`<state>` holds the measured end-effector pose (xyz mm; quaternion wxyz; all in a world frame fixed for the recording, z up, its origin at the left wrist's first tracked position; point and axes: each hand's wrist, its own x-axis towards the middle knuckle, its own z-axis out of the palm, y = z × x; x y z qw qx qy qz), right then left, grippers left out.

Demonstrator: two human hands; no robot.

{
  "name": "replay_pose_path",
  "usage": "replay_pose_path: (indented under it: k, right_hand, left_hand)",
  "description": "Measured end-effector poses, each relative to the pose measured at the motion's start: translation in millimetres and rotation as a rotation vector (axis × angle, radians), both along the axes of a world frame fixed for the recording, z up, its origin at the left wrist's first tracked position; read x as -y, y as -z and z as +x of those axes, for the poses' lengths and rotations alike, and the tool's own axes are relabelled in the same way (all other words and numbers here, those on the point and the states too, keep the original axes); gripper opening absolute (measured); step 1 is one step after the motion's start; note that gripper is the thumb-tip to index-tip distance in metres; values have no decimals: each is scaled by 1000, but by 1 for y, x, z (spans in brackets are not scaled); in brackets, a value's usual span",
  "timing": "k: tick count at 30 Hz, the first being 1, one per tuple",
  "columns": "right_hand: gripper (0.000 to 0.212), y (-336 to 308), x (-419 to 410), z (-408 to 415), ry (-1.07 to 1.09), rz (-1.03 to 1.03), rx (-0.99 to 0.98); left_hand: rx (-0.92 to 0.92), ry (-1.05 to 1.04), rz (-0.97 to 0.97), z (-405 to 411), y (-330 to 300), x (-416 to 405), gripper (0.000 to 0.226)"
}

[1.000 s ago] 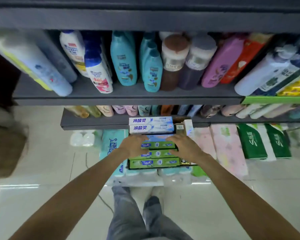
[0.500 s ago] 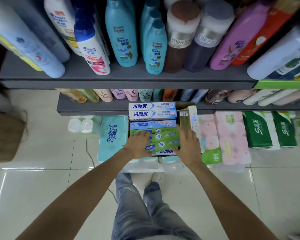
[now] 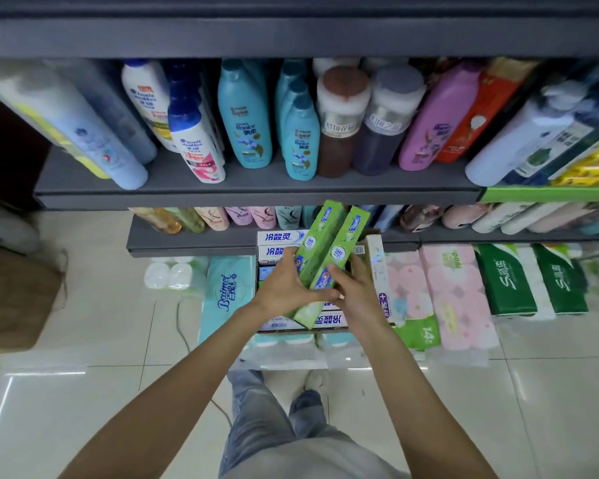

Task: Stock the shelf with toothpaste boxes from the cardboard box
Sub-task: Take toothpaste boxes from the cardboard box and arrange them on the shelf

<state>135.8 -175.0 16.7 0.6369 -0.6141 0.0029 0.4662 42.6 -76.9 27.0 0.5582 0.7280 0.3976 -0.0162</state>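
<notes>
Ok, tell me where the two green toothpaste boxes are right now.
In the head view, centre: the green toothpaste boxes are held tilted between the left hand and right hand, above the cardboard box, below the shampoo shelf.

Two green toothpaste boxes (image 3: 325, 250) tilted above cardboard box (image 3: 374, 236), side by side

Grey shelf (image 3: 256, 191) carries shampoo bottles (image 3: 244, 126); tiled floor (image 3: 101, 392) below.
</notes>
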Motion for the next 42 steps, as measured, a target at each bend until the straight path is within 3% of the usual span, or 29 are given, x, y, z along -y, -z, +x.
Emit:
replay_pose_path:
  k: [4,6,8,12,17,20,22,26,29,32,37,39,42]
  right_hand:
    - [29,-17,17,20,138,171,-202]
    - [33,-30,23,28,173,171,-258]
    - [33,-40,31,34,117,155,-218]
    - [37,-70,43,41,-13,130,46]
    - [17,-124,48,56,-153,214,350]
    - [38,-167,43,74,-208,273,533]
    - [43,-195,35,85,-221,291,670]
    - [17,-239,12,108,-244,334,909]
    - [24,-268,-6,119,-315,268,1163]
    - [34,-293,-32,133,-355,148,1453]
    - [48,-318,-93,158,-450,-78,1745]
    - [44,-323,-122,166,-462,-178,1857]
    - [38,-323,-168,184,-525,-295,1995]
  left_hand:
    - [132,-161,-278,-6,-31,-8,50]
    - [200,-198,-338,-11,-44,-11,34]
    - [230,-180,-326,-15,-54,-13,33]
    - [291,-137,-251,-15,-74,-16,39]
    - [418,-175,-216,-17,-106,-21,23]
    - [546,-229,-173,-15,-135,-24,19]
    - [673,-253,-232,-12,-154,-29,26]
    - [916,-234,-501,-5,-186,-43,39]
    - [931,-210,-611,0,-208,-50,44]
    - [887,-232,-541,6,-223,-58,56]
    - [987,-350,-395,13,-239,-86,19]
    - [989,-404,-182,13,-248,-98,12]
    - [967,-475,182,15,-265,-117,19]
